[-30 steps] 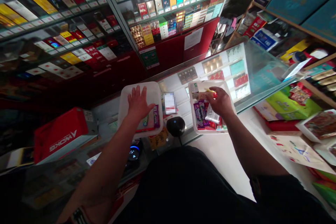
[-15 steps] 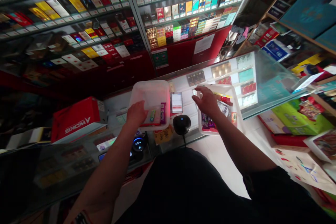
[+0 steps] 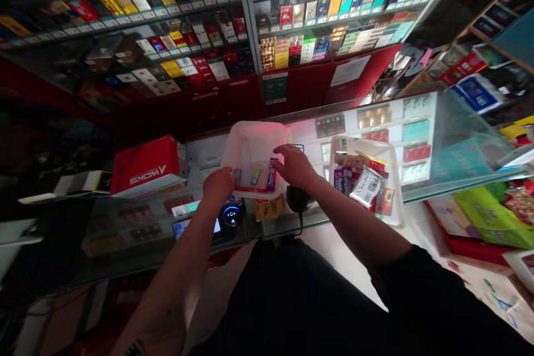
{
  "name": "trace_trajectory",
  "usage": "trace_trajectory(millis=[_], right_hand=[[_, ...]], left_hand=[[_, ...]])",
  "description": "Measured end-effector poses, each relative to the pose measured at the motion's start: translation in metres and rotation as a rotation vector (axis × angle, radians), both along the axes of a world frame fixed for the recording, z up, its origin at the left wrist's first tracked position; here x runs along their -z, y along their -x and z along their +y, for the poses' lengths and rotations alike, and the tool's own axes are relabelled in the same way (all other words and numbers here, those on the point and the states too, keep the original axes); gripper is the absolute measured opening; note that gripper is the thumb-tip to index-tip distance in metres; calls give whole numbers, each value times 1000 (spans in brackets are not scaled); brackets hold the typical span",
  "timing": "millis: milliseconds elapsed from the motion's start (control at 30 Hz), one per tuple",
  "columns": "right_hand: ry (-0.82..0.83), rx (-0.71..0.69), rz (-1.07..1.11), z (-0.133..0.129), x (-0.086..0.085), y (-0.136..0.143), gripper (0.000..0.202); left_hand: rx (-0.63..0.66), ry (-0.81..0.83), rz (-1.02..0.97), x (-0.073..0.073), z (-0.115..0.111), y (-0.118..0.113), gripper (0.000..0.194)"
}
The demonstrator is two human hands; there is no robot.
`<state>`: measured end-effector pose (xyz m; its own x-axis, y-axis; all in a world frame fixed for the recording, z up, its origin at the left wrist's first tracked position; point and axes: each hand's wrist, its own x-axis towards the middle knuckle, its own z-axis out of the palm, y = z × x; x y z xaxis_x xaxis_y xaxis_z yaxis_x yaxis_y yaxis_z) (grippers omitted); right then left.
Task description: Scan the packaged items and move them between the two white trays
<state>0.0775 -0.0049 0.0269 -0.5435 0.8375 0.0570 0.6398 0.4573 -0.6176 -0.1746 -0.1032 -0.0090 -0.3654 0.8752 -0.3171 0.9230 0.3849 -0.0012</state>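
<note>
My left hand [image 3: 219,186] is closed on the near left corner of a translucent white plastic bin [image 3: 254,132]. Inside the bin lie a purple packet [image 3: 271,175], a small green packet [image 3: 256,176] and another slim packet [image 3: 237,177] beside my left fingers. Over the bin's right rim hovers my right hand [image 3: 294,167], thumb and fingers apart, near the purple packet and holding nothing visible. To the right stands a second white bin [image 3: 398,189] with several snacks, among them a silver-white wrapped bar [image 3: 367,186] and purple packets [image 3: 344,179].
Both bins stand on a glass counter [image 3: 454,169]. A black scanner [image 3: 298,199] with a cable sits between them, below my right wrist. A red box [image 3: 146,167] is at the left, near a lit round device [image 3: 232,214]. Shelves of small boxes [image 3: 306,47] line the back.
My right hand has left the right bin and moved left to the left bin's right rim. My left hand stays at the left bin. The whole view has shifted.
</note>
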Motion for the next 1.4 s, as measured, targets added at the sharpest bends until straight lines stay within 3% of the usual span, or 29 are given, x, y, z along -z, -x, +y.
trace_trajectory(millis=[167,400,533,867,1033,1400], right_hand=[[99,-59,-155,-22,5,45,33],[221,-128,-386,-31,46,90,34],[264,-157,-427,-29,66,107,34],[253,-154,-462,-34,91,161,42],[252,-121,-485,-29,107,175,56],[231,-45,-412,-26,114,184,35]], left_hand=[[3,-27,-17,-1,-6,1,45],[96,-3,-48,-7,-9,4,40],[83,-2,-71,-8,-11,10,39],[73,-1,-135,-8,-27,19,34],[93,0,-124,-4,-32,25,30],[112,-46,-155,-1,-37,29,29]])
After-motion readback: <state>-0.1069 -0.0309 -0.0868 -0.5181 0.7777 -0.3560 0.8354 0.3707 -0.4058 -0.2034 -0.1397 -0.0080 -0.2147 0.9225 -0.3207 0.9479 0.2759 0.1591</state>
